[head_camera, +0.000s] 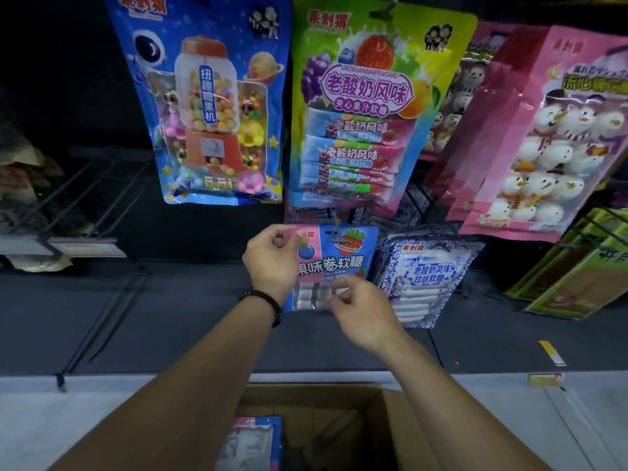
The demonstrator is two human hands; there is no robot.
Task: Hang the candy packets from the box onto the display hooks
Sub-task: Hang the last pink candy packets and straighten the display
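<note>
dark shelf wall (204,300) | yellow price tag (552,351) | wrapped goods, possibly snacks, far left (20,185)

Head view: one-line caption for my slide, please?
Both hands, left hand and right hand, steady a blue fruit-roll candy packet on its display hook.

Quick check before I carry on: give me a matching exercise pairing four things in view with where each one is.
Things:
1. blue gumball-machine packet
2. pink snowman marshmallow packet
3. brown cardboard box
4. blue-and-pink fruit roll candy packet

Places:
A. bottom centre, below the arms
B. hanging upper left
C. on a hook, left hand pinching its top corner
D. hanging far right

Pairs: 1-B, 2-D, 3-A, 4-C
</note>
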